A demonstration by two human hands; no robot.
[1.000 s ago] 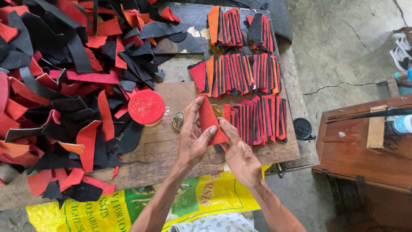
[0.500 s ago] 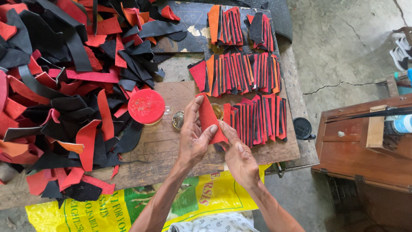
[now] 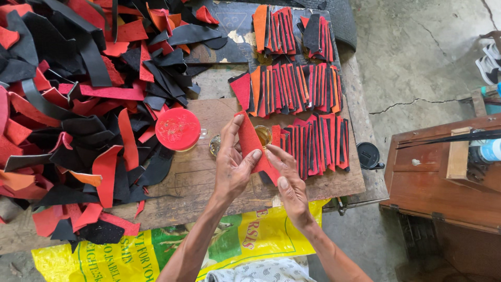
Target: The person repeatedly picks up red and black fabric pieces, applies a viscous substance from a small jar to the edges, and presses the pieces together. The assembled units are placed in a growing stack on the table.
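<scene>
While the left hand (image 3: 233,166) pinched a red strip (image 3: 252,145) between thumb and fingers, the right hand (image 3: 288,184) gripped its lower end; the strip sat above a wooden board (image 3: 209,180) — beside a red lid (image 3: 178,129) and rows of red and black strips (image 3: 313,143).

Both forearms are bare, with no sleeves, gloves or rings visible on the left hand (image 3: 233,166) or right hand (image 3: 290,184). A pale patterned garment, perhaps a shirt, shows below.
</scene>
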